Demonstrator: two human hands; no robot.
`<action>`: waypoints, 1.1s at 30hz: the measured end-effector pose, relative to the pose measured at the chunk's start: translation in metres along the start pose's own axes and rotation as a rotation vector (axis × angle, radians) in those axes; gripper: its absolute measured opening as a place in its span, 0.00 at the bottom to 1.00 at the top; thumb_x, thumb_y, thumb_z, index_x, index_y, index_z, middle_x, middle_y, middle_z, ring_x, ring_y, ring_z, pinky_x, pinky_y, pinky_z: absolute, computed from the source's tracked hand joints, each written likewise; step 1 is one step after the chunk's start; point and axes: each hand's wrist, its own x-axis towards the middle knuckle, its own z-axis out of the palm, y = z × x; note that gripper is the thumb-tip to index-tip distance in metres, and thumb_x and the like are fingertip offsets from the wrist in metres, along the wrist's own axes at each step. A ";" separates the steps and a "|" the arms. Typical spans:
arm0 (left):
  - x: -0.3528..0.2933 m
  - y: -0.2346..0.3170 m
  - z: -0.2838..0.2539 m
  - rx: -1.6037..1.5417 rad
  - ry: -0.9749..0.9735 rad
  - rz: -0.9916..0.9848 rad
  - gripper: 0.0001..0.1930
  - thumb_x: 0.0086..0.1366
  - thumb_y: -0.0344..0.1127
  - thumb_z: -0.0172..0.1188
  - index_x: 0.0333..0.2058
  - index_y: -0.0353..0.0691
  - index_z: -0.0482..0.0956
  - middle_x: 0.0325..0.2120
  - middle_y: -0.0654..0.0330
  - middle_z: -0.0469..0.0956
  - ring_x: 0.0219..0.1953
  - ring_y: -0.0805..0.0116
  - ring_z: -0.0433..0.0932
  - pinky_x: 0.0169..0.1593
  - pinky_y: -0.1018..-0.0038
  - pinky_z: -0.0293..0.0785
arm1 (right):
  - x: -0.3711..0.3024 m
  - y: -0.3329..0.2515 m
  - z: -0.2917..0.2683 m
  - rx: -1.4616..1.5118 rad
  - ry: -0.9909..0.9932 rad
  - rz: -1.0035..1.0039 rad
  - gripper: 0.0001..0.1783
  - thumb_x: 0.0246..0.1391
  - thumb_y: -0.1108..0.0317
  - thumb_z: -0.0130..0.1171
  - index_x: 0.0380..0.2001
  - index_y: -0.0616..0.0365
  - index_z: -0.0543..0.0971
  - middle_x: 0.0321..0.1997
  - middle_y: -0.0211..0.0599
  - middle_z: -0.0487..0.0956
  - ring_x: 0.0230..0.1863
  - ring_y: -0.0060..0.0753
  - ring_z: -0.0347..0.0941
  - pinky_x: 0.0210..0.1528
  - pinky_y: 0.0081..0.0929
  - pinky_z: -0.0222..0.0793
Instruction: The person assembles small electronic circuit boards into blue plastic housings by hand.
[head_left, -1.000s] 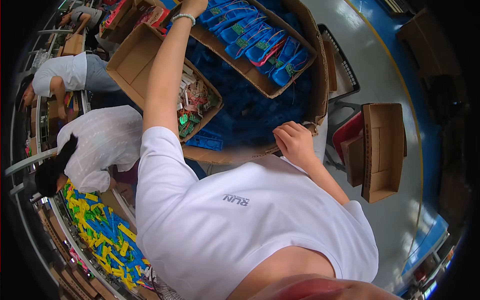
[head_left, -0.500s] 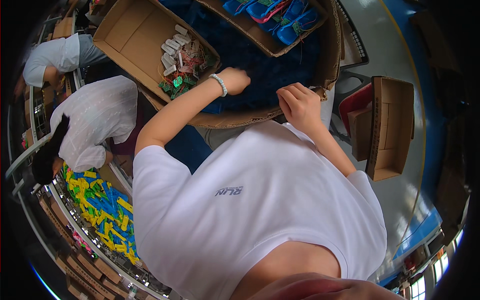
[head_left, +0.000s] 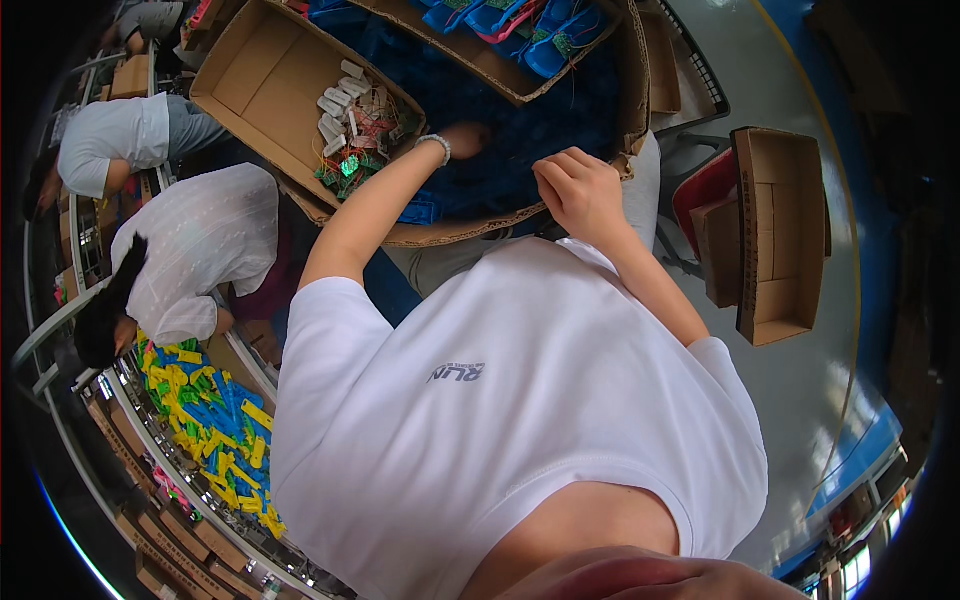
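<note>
My left hand (head_left: 466,140), with a beaded bracelet at the wrist, reaches down into the large cardboard box (head_left: 500,224) in front of me. Its fingers are lost in the shadow over the dark blue pieces (head_left: 520,185) inside, so their hold does not show. Over the near right part of that box hovers my right hand (head_left: 583,195), fingers curled and pressed together; whatever they hold, if anything, is hidden. Left of my left hand, a shallow cardboard box (head_left: 262,85) contains white plastic cases (head_left: 335,110) and green circuit boards with wires (head_left: 352,170).
Another cardboard tray (head_left: 520,92) with blue shells (head_left: 550,45) lies across the far side. At right an upright cardboard box (head_left: 780,240) stands by a red chair (head_left: 690,190). To the left, two people bend over a line near a bin of yellow and blue parts (head_left: 215,420).
My left hand has sunk lower into the large box, into shadow. My right hand has shifted slightly left and up in the picture, its fingers still curled. The whole view has moved a little.
</note>
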 end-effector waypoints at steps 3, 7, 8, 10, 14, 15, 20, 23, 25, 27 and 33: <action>0.004 -0.029 0.021 -0.074 0.026 0.196 0.15 0.65 0.35 0.50 0.45 0.38 0.82 0.46 0.43 0.80 0.48 0.47 0.78 0.54 0.58 0.71 | 0.003 -0.005 -0.002 0.004 -0.007 -0.019 0.06 0.45 0.72 0.65 0.28 0.54 0.79 0.28 0.28 0.78 0.31 0.31 0.76 0.31 0.30 0.73; 0.004 -0.031 0.028 0.006 -0.059 0.006 0.15 0.66 0.35 0.50 0.45 0.38 0.82 0.47 0.43 0.79 0.49 0.46 0.78 0.54 0.58 0.71 | 0.003 -0.007 -0.002 0.010 0.000 -0.038 0.05 0.45 0.71 0.65 0.28 0.54 0.79 0.28 0.28 0.78 0.31 0.31 0.76 0.31 0.29 0.73; -0.001 -0.021 0.023 -0.030 -0.025 -0.049 0.15 0.66 0.35 0.50 0.45 0.37 0.82 0.47 0.43 0.79 0.49 0.47 0.78 0.55 0.58 0.71 | 0.001 -0.006 -0.002 0.002 -0.002 -0.025 0.05 0.45 0.71 0.65 0.28 0.54 0.79 0.28 0.28 0.79 0.31 0.31 0.76 0.31 0.30 0.73; -0.019 0.001 0.005 -0.060 0.008 -0.111 0.15 0.66 0.35 0.51 0.45 0.37 0.82 0.48 0.44 0.79 0.50 0.47 0.77 0.55 0.58 0.71 | -0.001 -0.005 -0.001 -0.001 0.002 -0.010 0.05 0.45 0.71 0.65 0.28 0.54 0.79 0.28 0.28 0.79 0.32 0.31 0.76 0.31 0.30 0.73; -0.069 0.032 -0.024 -0.134 0.193 -0.157 0.14 0.65 0.35 0.50 0.40 0.34 0.82 0.44 0.43 0.79 0.48 0.45 0.78 0.53 0.59 0.72 | 0.001 -0.003 0.000 -0.010 -0.012 0.006 0.05 0.46 0.71 0.65 0.29 0.54 0.80 0.29 0.28 0.79 0.32 0.32 0.77 0.31 0.30 0.74; -0.085 0.042 -0.032 -0.171 0.284 -0.068 0.14 0.64 0.33 0.50 0.39 0.31 0.82 0.40 0.41 0.80 0.46 0.45 0.79 0.52 0.59 0.74 | 0.002 -0.005 -0.002 -0.014 -0.030 0.015 0.05 0.46 0.72 0.65 0.29 0.55 0.80 0.29 0.29 0.80 0.33 0.33 0.77 0.31 0.30 0.74; -0.161 0.101 -0.062 -0.585 0.568 0.055 0.10 0.65 0.25 0.47 0.37 0.29 0.78 0.38 0.52 0.79 0.46 0.60 0.80 0.53 0.67 0.74 | 0.017 -0.010 -0.014 0.110 -0.038 0.093 0.10 0.49 0.73 0.65 0.37 0.58 0.81 0.38 0.34 0.81 0.40 0.37 0.78 0.37 0.31 0.77; -0.191 0.122 -0.067 -1.003 0.734 0.218 0.07 0.63 0.21 0.47 0.32 0.30 0.76 0.35 0.55 0.78 0.46 0.62 0.80 0.52 0.69 0.75 | 0.041 -0.023 -0.021 0.331 -0.063 0.153 0.19 0.49 0.72 0.67 0.46 0.57 0.79 0.50 0.37 0.77 0.44 0.39 0.78 0.41 0.31 0.78; -0.210 0.141 -0.069 -1.295 0.814 0.332 0.08 0.62 0.19 0.46 0.27 0.31 0.73 0.32 0.55 0.76 0.47 0.58 0.80 0.52 0.68 0.74 | 0.057 -0.037 -0.019 0.529 -0.083 0.226 0.27 0.48 0.73 0.69 0.54 0.56 0.76 0.58 0.40 0.72 0.49 0.39 0.77 0.46 0.30 0.79; -0.221 0.150 -0.066 -1.348 0.839 0.424 0.08 0.61 0.18 0.45 0.27 0.30 0.73 0.32 0.55 0.75 0.47 0.58 0.79 0.53 0.67 0.74 | 0.067 -0.044 -0.007 0.662 -0.092 0.206 0.28 0.48 0.76 0.68 0.55 0.56 0.75 0.59 0.40 0.71 0.50 0.37 0.77 0.47 0.30 0.79; -0.238 0.148 -0.045 -1.400 0.994 0.613 0.08 0.57 0.17 0.43 0.22 0.31 0.70 0.29 0.55 0.73 0.41 0.62 0.77 0.52 0.68 0.71 | 0.083 -0.070 0.016 1.130 -0.146 0.209 0.16 0.53 0.82 0.62 0.47 0.66 0.79 0.45 0.38 0.79 0.44 0.26 0.79 0.47 0.23 0.78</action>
